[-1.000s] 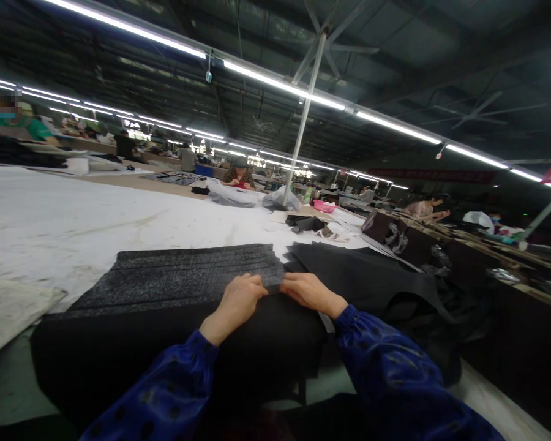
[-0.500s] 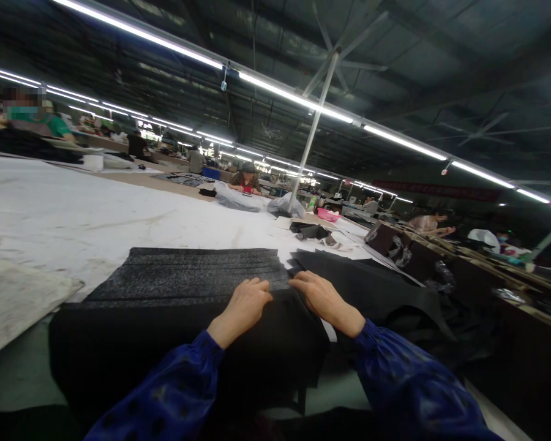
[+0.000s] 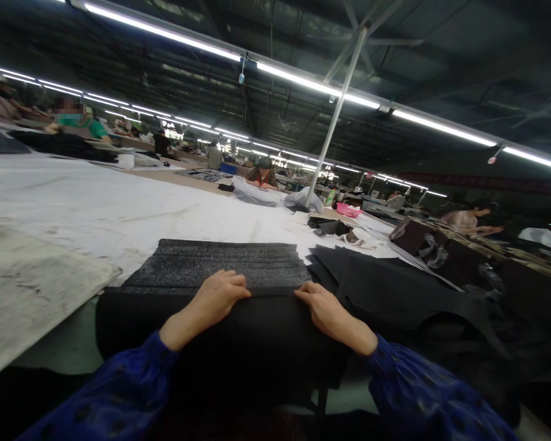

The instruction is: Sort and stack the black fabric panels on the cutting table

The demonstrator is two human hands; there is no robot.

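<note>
Cloth [image 3: 257, 334] lies over the near edge of the tabletop [image 3: 202, 211], long axis along that edge. Left hand [image 3: 223, 297] and right hand [image 3: 324, 309] each pinch its fold, right hand nearer its right end.

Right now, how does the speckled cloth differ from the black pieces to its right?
The speckled cloth is grey with flecks; the black pieces look plain. The speckled cloth shows lines across it; the black pieces show fanned, pointed corners. Both are dark and lie on the white tabletop.
</note>
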